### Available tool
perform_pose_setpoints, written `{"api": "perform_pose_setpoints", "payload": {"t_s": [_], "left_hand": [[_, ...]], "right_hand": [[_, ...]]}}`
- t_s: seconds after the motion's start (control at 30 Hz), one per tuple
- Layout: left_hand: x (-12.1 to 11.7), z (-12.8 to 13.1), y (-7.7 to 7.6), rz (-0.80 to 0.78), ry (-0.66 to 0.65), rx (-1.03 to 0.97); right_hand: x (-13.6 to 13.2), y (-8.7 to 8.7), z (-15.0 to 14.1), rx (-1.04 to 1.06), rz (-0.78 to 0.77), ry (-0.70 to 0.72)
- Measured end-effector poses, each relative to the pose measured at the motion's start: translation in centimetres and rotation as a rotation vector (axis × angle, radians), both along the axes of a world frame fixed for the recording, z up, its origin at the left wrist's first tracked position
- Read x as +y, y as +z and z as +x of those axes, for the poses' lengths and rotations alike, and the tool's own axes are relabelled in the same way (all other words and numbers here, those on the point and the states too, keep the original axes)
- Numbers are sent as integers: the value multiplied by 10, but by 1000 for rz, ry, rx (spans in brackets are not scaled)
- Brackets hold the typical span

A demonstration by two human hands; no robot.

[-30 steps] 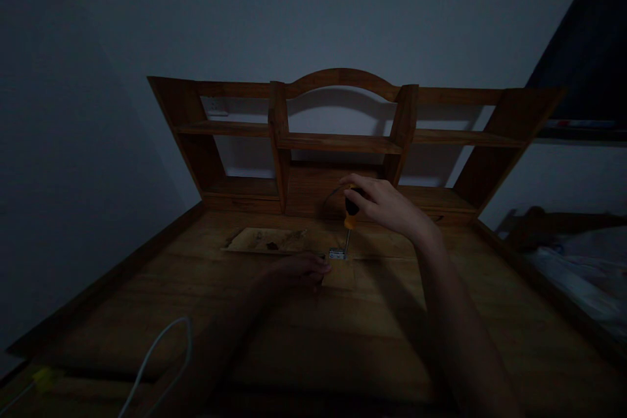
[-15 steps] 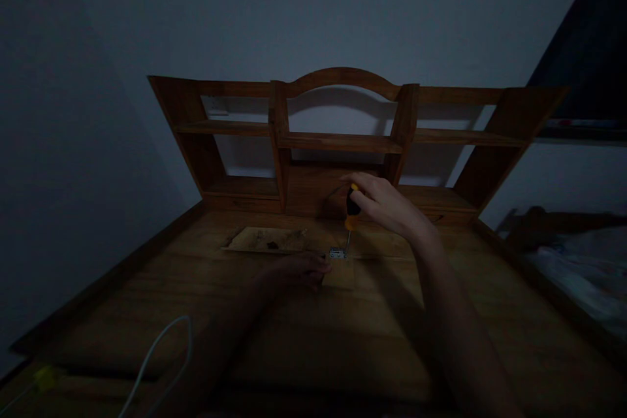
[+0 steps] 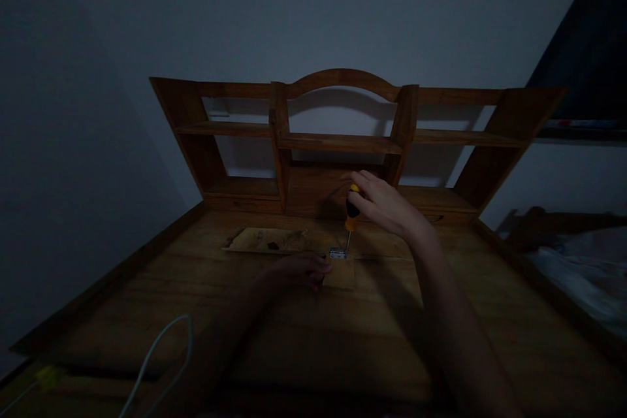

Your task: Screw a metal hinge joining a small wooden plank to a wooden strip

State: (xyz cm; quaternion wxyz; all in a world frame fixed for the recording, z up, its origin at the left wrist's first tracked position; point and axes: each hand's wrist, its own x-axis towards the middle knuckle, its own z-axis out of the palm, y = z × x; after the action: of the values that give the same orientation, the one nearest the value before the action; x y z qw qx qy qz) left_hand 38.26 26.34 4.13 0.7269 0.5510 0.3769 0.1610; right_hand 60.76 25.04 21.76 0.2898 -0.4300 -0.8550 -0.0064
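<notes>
My right hand (image 3: pixel 379 201) is closed round the black and yellow handle of a screwdriver (image 3: pixel 351 210), held nearly upright. Its shaft reaches down to the right end of a small metal hinge (image 3: pixel 337 253). Under and in front of that hinge lies a small pale wooden board (image 3: pixel 341 274) on the desk. My left hand (image 3: pixel 304 268) grips the board's left edge, fingers curled beside the hinge. Dim light hides part of these fingers and the dark gap below them.
A wooden shelf unit (image 3: pixel 340 142) stands at the back of the wooden desk (image 3: pixel 196 274). Left of the hinge lies a stained, rough-edged wood strip (image 3: pixel 264 240). A white cable (image 3: pixel 161 333) loops at the front left. Plastic bags (image 3: pixel 578 274) lie beyond the right edge.
My right hand has shifted very slightly with the screwdriver, whose tip stays at the hinge's right end. My left hand keeps its place at the board.
</notes>
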Motion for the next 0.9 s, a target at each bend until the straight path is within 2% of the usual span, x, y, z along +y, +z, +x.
{"api": "perform_pose_setpoints", "payload": {"t_s": [0.1,0.17,0.23,0.4,0.57,0.63,0.7,0.83,0.9], "left_hand": [[1,-1,-2,-6,-43,-38],[3,-2,-5,-7,-40,-45],[4,-3,-6,-16,-38,-43],[5,-2,-9,-23,-58,-65],[6,-3,-11,-23,-64,-68],[7,-3,-11,-8,-60,-61],[7,-3,-10,-11,-62,-56],[5,0,-7,-31,-55,-53],[4,0,-5,-34,-52,-45]], "right_hand": [[0,2,1,44,-69,132],[0,2,0,67,-75,172],[1,1,-1,64,-51,144],[3,-4,-1,15,-17,-31],[5,-1,5,62,-57,177],[4,0,6,63,-71,205],[3,0,5,49,-58,161],[1,-2,-1,-48,37,-88],[1,-3,-2,-83,72,-163]]}}
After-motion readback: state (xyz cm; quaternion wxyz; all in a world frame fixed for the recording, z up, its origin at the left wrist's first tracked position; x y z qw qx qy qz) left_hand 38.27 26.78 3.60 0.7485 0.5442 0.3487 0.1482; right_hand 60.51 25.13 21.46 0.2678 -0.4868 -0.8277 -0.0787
